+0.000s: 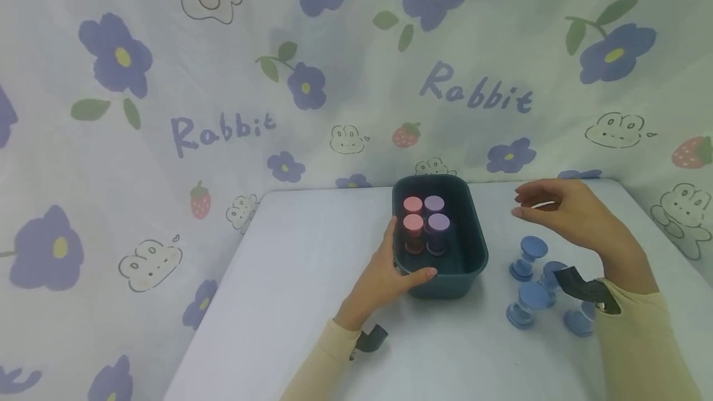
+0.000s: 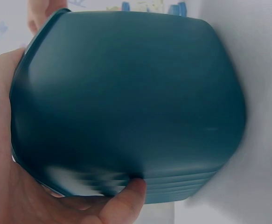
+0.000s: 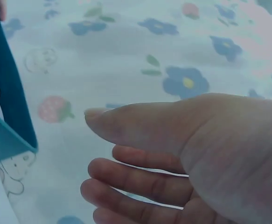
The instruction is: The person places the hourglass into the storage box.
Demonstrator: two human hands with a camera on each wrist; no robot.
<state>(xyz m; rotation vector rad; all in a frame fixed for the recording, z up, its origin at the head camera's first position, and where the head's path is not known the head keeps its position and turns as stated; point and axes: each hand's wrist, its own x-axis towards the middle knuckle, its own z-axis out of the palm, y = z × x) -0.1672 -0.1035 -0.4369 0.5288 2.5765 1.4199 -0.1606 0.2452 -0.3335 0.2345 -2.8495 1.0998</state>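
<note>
The teal bin (image 1: pixel 479 252), standing mid-table with four pink and purple timers (image 1: pixel 426 223) inside, is gripped at its near left corner by the left hand (image 1: pixel 390 274), and should be steadied so, while the right hand (image 1: pixel 568 212), fingers loosely open and empty, hovers above the blue timers (image 1: pixel 529 258).

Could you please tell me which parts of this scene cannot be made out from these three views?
- Blue timers: head view, right forearm hides part of the cluster; count unclear.
- Bin contents: left wrist view shows only its outer wall, motion-blurred.
- Right hand: right wrist view, fingertips cut off by the bottom edge.
</note>
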